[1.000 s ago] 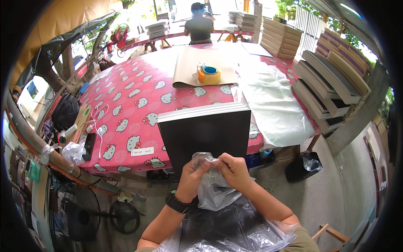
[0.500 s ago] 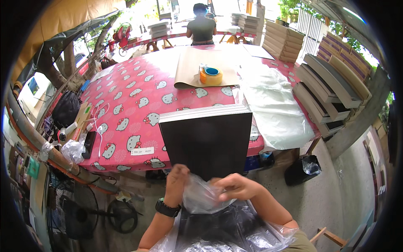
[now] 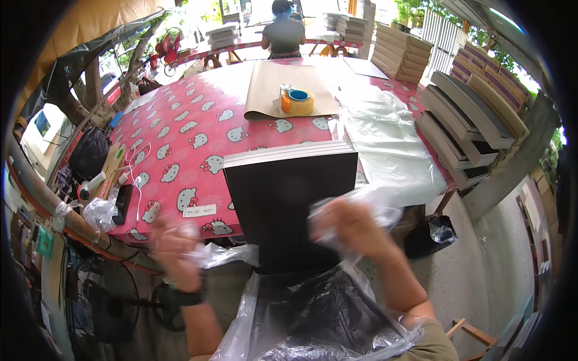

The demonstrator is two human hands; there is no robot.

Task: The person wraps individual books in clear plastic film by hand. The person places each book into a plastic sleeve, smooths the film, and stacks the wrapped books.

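Observation:
A thick stack of black panels with pale edges (image 3: 292, 204) leans upright against the table's front edge. Transparent plastic bag (image 3: 241, 325) film surrounds its lower part in front of me. My left hand (image 3: 176, 249), smeared by motion, is out to the left of the stack with a stretched strip of the plastic in its fingers. Over the right side of the black face, my right hand (image 3: 352, 225) has its fingers closed on another bunched part of the plastic. Both hands are spread wide apart, and the bag's mouth opens between them.
The table (image 3: 180, 126) has a pink patterned cover. On it lie brown paper (image 3: 259, 90), tape rolls (image 3: 297, 102), plastic sheets (image 3: 391, 144) and a phone (image 3: 123, 203). Panels are stacked at right (image 3: 463, 120). A bin (image 3: 428, 237) and fan (image 3: 108, 301) stand below. A person (image 3: 283, 36) is beyond.
My hands have moved from close together at the stack's lower middle to far apart, the left one leftward, the right one up and right. The plastic between them has been pulled open.

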